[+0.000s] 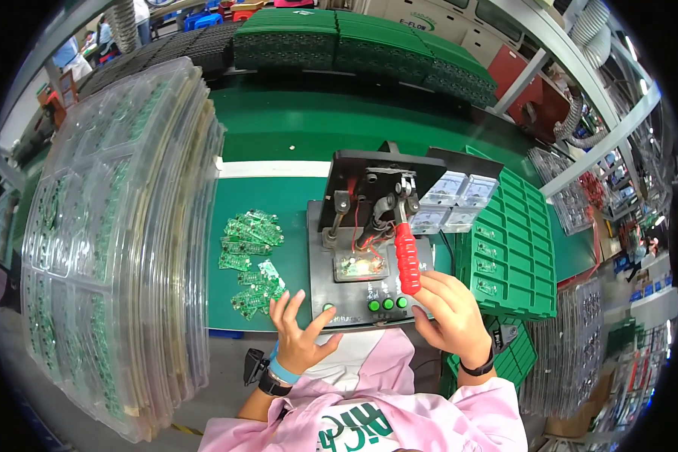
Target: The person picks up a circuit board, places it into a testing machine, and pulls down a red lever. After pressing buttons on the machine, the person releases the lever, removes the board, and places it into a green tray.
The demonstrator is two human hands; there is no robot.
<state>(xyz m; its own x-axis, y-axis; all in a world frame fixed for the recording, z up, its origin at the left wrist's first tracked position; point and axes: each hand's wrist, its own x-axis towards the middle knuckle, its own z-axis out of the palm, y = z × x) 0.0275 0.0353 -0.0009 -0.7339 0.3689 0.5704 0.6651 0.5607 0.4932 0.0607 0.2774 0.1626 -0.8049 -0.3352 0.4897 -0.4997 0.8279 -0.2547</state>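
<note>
A black test fixture (322,280) with a red-gripped lever (407,260) stands before me on the bench. In its clear-walled nest (360,266) sits a lit circuit board, partly hidden by wires and pins. My left hand (297,337) has its fingers spread at the fixture's front left corner, the index finger close to a green button (328,307). Beside its fingertips lies a loose pile of small green circuit boards (252,233). My right hand (453,310) is beside the lever's lower end, fingertips against or very near the red grip and thumb apart.
A tall stack of clear trays (120,248) holding boards rises at left. Green trays (516,233) with a few boards stand at right, next to several meters (448,200). Stacked green racks (339,38) line the back; more clear trays (565,346) stand at lower right.
</note>
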